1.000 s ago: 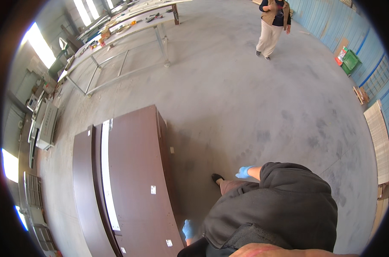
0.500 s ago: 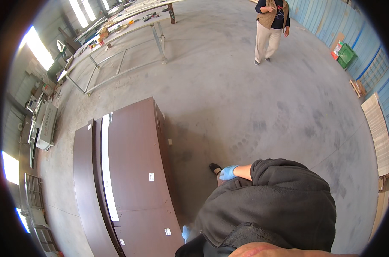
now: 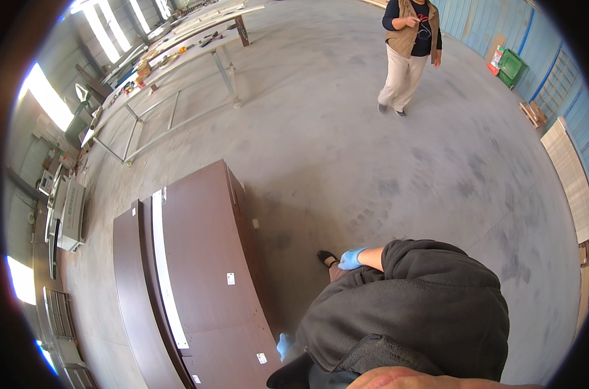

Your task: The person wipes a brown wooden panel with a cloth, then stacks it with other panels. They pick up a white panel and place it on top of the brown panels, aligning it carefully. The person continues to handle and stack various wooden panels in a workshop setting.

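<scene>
My right hand (image 3: 351, 259), in a blue glove, is held low in front of my body above my dark shoe (image 3: 327, 258). Its fingers look loosely bent, and no object shows in it. Only a small part of my left hand (image 3: 283, 347), also gloved in blue, comes out past my dark jacket (image 3: 405, 305). It is beside the right edge of a stack of dark brown panels (image 3: 204, 259); whether it touches them I cannot tell, and its fingers are mostly hidden. A white strip (image 3: 165, 266) runs lengthwise along the stack, and small white labels are stuck on it.
A person (image 3: 408, 55) in a tan vest and pale trousers stands ahead on the grey floor. At the far left, a long wheeled metal-framed table (image 3: 171, 123) carries tools. By the blue wall at right are a green bin (image 3: 512, 69), a small pallet (image 3: 533, 114) and leaning boards (image 3: 569, 175).
The other person has come nearer, with their legs in a different stride. My view has shifted slightly, so the panel stack sits a little lower. My hands have hardly moved.
</scene>
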Available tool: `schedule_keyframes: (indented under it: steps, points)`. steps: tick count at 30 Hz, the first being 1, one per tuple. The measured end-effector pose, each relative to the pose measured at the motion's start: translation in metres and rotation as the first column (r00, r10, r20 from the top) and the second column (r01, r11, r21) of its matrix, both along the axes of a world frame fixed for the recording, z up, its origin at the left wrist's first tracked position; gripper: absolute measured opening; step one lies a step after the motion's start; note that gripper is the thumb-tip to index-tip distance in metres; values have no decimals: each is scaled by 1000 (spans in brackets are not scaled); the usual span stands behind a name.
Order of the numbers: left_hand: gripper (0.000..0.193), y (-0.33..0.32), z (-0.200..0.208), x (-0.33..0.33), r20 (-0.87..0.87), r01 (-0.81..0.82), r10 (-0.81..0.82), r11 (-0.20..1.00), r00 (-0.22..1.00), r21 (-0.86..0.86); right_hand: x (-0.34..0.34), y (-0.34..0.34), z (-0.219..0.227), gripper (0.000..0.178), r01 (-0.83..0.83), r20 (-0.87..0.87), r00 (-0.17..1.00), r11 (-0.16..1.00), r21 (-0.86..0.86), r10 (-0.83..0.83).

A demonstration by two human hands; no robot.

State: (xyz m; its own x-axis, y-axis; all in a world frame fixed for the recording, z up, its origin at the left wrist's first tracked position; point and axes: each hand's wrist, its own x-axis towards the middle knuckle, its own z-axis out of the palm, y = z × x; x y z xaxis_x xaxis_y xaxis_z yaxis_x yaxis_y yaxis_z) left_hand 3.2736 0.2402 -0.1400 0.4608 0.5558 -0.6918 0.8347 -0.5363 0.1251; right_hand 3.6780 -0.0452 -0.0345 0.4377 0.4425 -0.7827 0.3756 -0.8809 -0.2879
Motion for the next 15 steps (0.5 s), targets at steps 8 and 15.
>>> schedule_keyframes:
  steps: [8,15]
  points:
    - [37,-2,6,5,-22,48,-48,999,999,7,-12,1,23,48,-11,-27,1000,995,95,14]
    - [39,-9,4,7,-9,-31,31,999,999,-20,5,-23,-12,49,-8,-10,1000,998,-64,8]
